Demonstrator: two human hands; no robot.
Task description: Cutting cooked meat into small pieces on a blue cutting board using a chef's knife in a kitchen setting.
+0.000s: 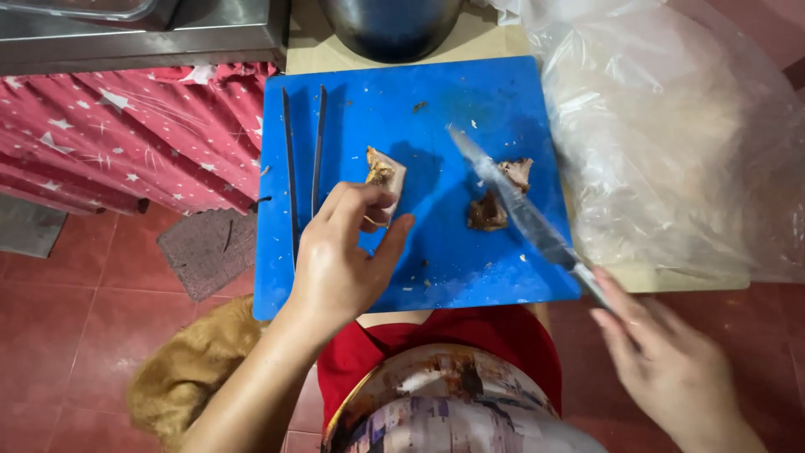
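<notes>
My left hand [342, 252] pinches a chunk of cooked meat [384, 174] over the middle of a blue cutting board [402, 101]. Gripped in my right hand [662, 361], a long knife [520, 205] slants up and left across the board. Its blade lies over two darker meat scraps [500, 197] at the board's right side. The handle is hidden inside my fingers.
Metal tongs [303, 159] lie along the board's left edge. A large clear plastic bag [671, 134] sits to the right on the pale counter. A dark metal pot [390, 25] stands behind the board. A red starred cloth [126, 134] hangs at left; a furry orange animal [189, 369] is on the tiled floor.
</notes>
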